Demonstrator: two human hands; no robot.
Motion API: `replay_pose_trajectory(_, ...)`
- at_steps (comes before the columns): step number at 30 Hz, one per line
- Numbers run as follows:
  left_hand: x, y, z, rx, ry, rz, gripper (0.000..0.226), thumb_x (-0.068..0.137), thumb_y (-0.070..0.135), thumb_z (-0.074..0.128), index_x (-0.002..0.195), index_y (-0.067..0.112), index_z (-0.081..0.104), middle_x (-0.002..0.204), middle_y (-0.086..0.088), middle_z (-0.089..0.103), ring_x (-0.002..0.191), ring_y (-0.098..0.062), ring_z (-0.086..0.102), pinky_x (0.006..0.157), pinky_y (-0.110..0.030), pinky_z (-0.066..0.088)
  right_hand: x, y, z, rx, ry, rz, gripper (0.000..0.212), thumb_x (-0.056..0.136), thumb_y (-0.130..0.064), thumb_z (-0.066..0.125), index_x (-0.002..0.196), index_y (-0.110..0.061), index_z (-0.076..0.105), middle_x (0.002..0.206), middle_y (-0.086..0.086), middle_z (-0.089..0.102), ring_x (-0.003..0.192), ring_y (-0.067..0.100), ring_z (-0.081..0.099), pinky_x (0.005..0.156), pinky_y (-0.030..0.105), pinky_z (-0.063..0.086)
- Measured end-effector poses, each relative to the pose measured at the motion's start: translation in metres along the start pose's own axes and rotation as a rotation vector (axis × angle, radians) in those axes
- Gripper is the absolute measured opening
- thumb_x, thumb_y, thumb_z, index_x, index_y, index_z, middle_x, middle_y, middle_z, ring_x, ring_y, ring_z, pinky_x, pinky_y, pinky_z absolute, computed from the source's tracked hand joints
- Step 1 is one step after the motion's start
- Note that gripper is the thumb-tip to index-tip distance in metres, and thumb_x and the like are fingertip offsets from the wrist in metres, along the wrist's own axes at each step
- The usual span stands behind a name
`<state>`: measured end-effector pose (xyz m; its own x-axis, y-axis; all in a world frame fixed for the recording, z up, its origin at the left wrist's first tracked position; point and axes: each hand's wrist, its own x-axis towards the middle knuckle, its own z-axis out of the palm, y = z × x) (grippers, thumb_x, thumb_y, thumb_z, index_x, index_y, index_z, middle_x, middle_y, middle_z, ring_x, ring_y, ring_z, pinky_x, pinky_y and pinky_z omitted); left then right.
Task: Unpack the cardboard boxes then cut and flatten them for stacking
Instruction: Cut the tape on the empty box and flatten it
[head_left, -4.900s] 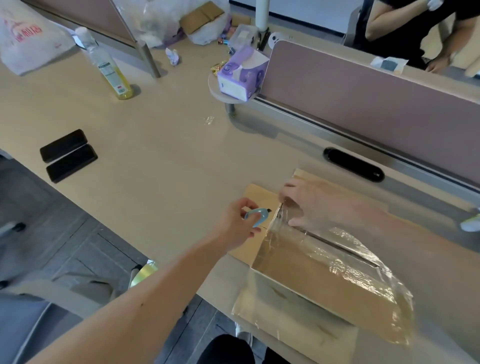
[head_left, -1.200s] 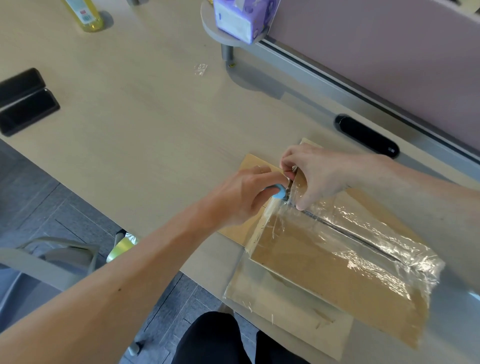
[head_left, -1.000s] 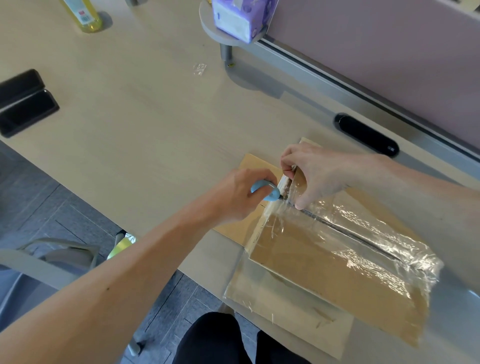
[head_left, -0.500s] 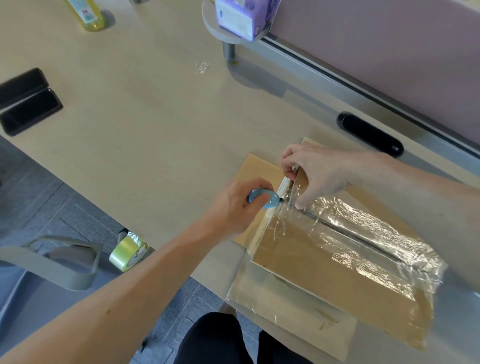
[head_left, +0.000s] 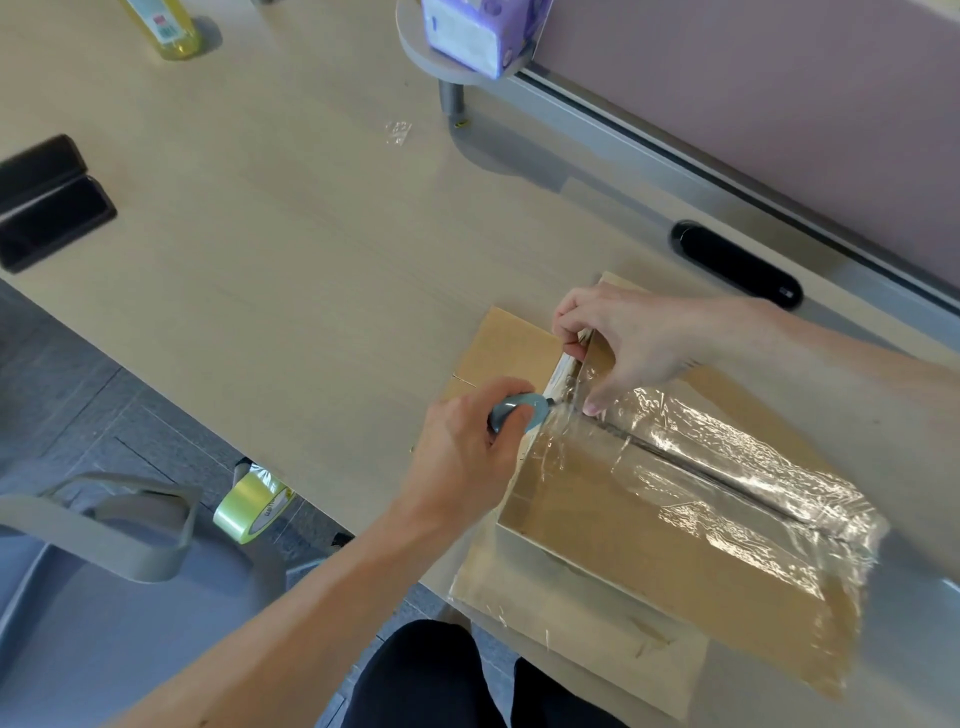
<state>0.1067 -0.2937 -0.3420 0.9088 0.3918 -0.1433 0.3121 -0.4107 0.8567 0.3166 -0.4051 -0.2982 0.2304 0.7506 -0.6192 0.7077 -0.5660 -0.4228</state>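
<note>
left hand (head_left: 467, 457) curled tight round blue cutter (head_left: 519, 413), tip at taped seam of cardboard box (head_left: 649, 551); right hand (head_left: 634, 343) pinches flap edge just beside. Blade too small to make out.

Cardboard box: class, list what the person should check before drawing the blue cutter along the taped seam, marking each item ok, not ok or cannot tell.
1. Left hand grips the blue cutter: ok.
2. Cutter tip sits at one end of the taped seam: ok.
3. Right hand steadies the cardboard box: ok.
4. Right fingers clear of the seam: not ok, one fingertip rests beside the tip.
5. Blade extended: cannot tell.
</note>
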Motion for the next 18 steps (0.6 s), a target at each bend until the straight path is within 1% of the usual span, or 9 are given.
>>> replay_pose_trajectory(2,-0.0046,-0.0002,0.0028,-0.047,0.006,-0.036,0.02,0.097,0.02,0.06,0.112,0.023,0.073,0.076,0.001,0.071,0.057,-0.022,0.066,0.06,-0.042,0.057,-0.0009,-0.0012,-0.0012,0.007,0.0,0.0,0.047,0.063,-0.04,0.093,0.082,-0.027,0.052,0.121,-0.014,0.044,0.097,0.003,0.044,0.086,0.034,0.047)
replay_pose_trajectory(4,-0.0066,0.0007,0.0037,-0.087,0.015,-0.076,0.022,0.096,0.023,0.059,0.112,0.027,0.073,0.081,0.001,0.074,0.058,-0.023,0.068,0.061,-0.046,0.059,-0.0013,-0.0015,-0.0023,0.011,0.0,-0.003,0.047,0.063,-0.038,0.094,0.082,-0.027,0.052,0.121,-0.014,0.045,0.1,0.007,0.044,0.087,0.033,0.046)
replay_pose_trajectory(6,-0.0074,0.003,0.0027,-0.096,0.016,-0.093,0.02,0.096,0.023,0.06,0.109,0.03,0.072,0.082,0.001,0.074,0.059,-0.023,0.068,0.061,-0.046,0.059,-0.0016,-0.0021,-0.0032,0.014,-0.006,-0.002,0.047,0.062,-0.039,0.094,0.081,-0.028,0.052,0.122,-0.013,0.046,0.103,0.009,0.045,0.088,0.034,0.046)
replay_pose_trajectory(10,-0.0075,0.0057,-0.0016,-0.112,0.002,-0.116,0.019,0.096,0.017,0.061,0.105,0.031,0.072,0.083,0.001,0.074,0.061,-0.024,0.07,0.061,-0.047,0.059,-0.0021,-0.0041,-0.0036,0.025,-0.008,0.001,0.047,0.062,-0.037,0.095,0.079,-0.028,0.052,0.122,-0.012,0.046,0.104,0.013,0.048,0.091,0.038,0.048)
replay_pose_trajectory(13,-0.0055,0.0085,-0.002,-0.099,-0.012,-0.139,0.02,0.097,0.015,0.062,0.106,0.027,0.075,0.086,0.003,0.075,0.06,-0.018,0.071,0.064,-0.045,0.06,-0.0019,-0.0046,-0.0035,0.017,-0.004,-0.001,0.048,0.061,-0.038,0.095,0.079,-0.028,0.052,0.122,-0.012,0.047,0.108,0.016,0.049,0.092,0.04,0.047)
replay_pose_trajectory(15,-0.0038,0.0096,-0.003,-0.116,-0.03,-0.148,0.019,0.099,0.014,0.062,0.109,0.023,0.075,0.089,0.005,0.075,0.058,-0.012,0.072,0.067,-0.044,0.061,-0.0011,-0.0034,-0.0031,0.01,0.002,-0.002,0.047,0.062,-0.039,0.094,0.08,-0.027,0.052,0.122,-0.012,0.047,0.106,0.015,0.048,0.088,0.036,0.047)
replay_pose_trajectory(17,-0.0026,0.0088,-0.0038,-0.153,-0.05,-0.173,0.02,0.099,0.014,0.061,0.111,0.022,0.075,0.09,0.005,0.075,0.058,-0.012,0.072,0.068,-0.044,0.061,-0.0009,-0.0025,-0.0025,0.01,0.006,-0.001,0.047,0.062,-0.039,0.094,0.081,-0.027,0.052,0.121,-0.013,0.046,0.102,0.012,0.047,0.083,0.033,0.045)
replay_pose_trajectory(18,-0.0019,0.008,-0.0039,-0.171,-0.06,-0.186,0.02,0.099,0.013,0.061,0.111,0.021,0.075,0.091,0.003,0.074,0.059,-0.014,0.073,0.068,-0.045,0.061,-0.0007,-0.0022,-0.0024,0.008,0.01,-0.003,0.047,0.062,-0.039,0.094,0.081,-0.028,0.052,0.121,-0.013,0.046,0.103,0.012,0.048,0.084,0.034,0.046)
